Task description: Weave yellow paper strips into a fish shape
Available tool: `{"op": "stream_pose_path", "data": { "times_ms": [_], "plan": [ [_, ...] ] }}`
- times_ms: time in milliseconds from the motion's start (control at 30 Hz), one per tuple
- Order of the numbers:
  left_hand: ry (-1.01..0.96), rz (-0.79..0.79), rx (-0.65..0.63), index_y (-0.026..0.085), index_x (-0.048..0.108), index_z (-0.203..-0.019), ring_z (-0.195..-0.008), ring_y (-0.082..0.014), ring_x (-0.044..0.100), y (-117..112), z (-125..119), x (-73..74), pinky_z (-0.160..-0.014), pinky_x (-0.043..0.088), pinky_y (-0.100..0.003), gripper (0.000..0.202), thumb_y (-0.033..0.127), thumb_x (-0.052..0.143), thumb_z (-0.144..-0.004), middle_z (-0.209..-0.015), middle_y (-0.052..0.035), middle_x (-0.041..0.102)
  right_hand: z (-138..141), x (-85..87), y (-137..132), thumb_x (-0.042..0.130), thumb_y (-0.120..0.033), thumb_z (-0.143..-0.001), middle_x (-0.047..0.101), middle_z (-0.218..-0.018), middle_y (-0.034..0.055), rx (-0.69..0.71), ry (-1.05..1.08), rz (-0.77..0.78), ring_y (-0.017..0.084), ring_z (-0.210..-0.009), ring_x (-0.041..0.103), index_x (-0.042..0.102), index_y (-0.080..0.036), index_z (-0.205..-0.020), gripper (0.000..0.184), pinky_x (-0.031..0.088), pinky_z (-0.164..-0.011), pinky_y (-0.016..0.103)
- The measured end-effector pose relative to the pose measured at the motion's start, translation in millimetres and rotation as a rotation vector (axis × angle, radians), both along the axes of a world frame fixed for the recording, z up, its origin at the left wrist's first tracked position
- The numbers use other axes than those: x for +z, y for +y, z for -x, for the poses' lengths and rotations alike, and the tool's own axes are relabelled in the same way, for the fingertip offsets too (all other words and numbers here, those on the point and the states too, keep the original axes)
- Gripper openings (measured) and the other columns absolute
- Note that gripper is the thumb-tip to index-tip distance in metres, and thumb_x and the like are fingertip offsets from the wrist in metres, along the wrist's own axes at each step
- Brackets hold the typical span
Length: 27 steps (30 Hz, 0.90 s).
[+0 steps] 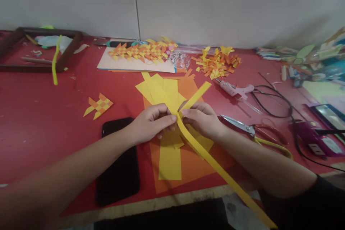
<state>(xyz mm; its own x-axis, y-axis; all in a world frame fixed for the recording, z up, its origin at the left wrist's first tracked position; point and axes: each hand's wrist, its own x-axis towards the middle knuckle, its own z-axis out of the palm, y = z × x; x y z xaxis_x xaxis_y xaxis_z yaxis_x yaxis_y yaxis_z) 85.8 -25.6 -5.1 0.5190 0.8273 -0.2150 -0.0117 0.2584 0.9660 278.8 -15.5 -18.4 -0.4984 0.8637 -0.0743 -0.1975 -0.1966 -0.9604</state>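
Both my hands meet over a pile of yellow paper pieces point(170, 165) on orange paper sheets point(194, 178). My left hand point(153, 122) pinches yellow paper strips between thumb and fingers. Close beside it, my right hand point(201, 118) grips a yellow paper strip point(198, 95) whose short end points up and right. A long yellow paper strip point(229, 179) runs from between the fingertips down over the table's front edge. Where the strips cross is partly covered by my fingers. A woven paper fish point(101, 106) lies left of my left hand.
A black phone point(118, 179) lies under my left forearm. Scissors point(242, 125), a pink glue gun point(237, 91) and its black cord are at right. Woven fish point(140, 52) and paper scraps point(218, 63) lie behind; a brown frame point(35, 68) sits at far left.
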Motion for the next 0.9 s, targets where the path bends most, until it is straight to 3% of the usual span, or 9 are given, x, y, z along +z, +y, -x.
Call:
{"op": "stream_pose_path", "data": {
  "times_ms": [167,400,633,900],
  "plan": [
    [-0.046,-0.013,-0.015,0.015,0.059,-0.079,-0.046,-0.0053,0.048,0.0,0.6,0.3,-0.04,0.041,-0.016,0.021,0.035,0.065,-0.081,-0.064,0.003,0.059,-0.1,3.4,-2.5,0.075,-0.036,-0.078,0.067,-0.064,0.001,0.066,-0.004,0.021,0.011,-0.05,0.055,0.067,-0.016,-0.076,0.022,0.045,-0.052,0.027],
    [-0.058,0.004,-0.031,0.015,0.06,-0.078,-0.046,-0.0059,0.048,-0.5,0.1,1.6,-0.039,0.038,-0.016,0.02,0.034,0.065,-0.08,-0.064,0.0022,0.059,3.1,5.2,-2.3,0.075,-0.034,-0.079,0.06,-0.059,-0.0022,0.04,0.028,0.026,0.009,-0.048,0.052,0.065,-0.015,-0.073,0.022,0.041,-0.048,0.023],
    [-0.088,-0.014,-0.024,0.015,0.061,-0.081,-0.046,-0.0053,0.046,0.2,0.0,1.6,-0.038,0.036,-0.016,0.02,0.034,0.066,-0.079,-0.064,0.0027,0.058,1.7,5.2,-2.4,0.075,-0.035,-0.078,0.064,-0.06,0.0005,0.072,0.025,0.041,0.008,-0.046,0.051,0.064,-0.014,-0.07,0.025,0.039,-0.043,0.022],
    [-0.094,0.007,0.047,0.015,0.057,-0.075,-0.045,-0.0055,0.046,0.2,-0.8,0.5,-0.038,0.035,-0.016,0.02,0.033,0.067,-0.078,-0.06,0.0039,0.055,2.5,5.6,-1.9,0.075,-0.033,-0.077,0.062,-0.057,-0.0013,-0.003,0.016,0.017,0.006,-0.044,0.047,0.065,-0.015,-0.069,0.022,0.037,-0.042,0.021]
  ]
}}
